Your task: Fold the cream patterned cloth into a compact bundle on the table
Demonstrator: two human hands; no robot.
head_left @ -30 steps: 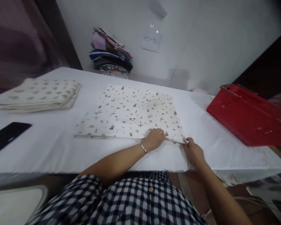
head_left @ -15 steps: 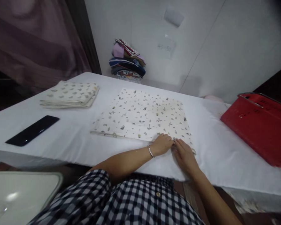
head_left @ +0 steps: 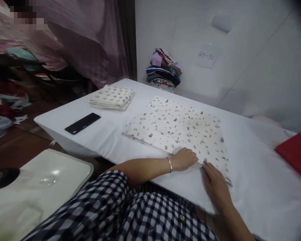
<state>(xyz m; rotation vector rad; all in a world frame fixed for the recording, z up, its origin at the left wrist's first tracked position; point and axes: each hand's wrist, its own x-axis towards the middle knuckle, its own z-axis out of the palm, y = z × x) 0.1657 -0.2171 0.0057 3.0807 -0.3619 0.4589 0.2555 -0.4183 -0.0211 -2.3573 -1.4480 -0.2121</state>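
Observation:
A cream cloth [head_left: 175, 124] printed with small grey and mustard figures lies folded flat on the white-covered table. My left hand [head_left: 184, 159], a silver bracelet at its wrist, bends its fingers over the cloth's near edge; the thumb is hidden. Just to the right, my right hand [head_left: 217, 182] rests with fairly straight fingers on the same edge, towards the near right corner. A short stretch of the edge shows between the two hands.
Farther left on the table [head_left: 256, 167] are a thicker folded cloth [head_left: 112, 97] and a black phone [head_left: 82, 123]. Stacked fabrics [head_left: 163, 70] stand by the wall. A red basket [head_left: 297, 152] sits at right, a whitish lid [head_left: 57, 177] below left. Another person [head_left: 40, 40] is at upper left.
The view has swung left, bringing the other person and more floor into sight. My hands have drawn slightly apart along the cloth's near edge. The cloth keeps its folded shape.

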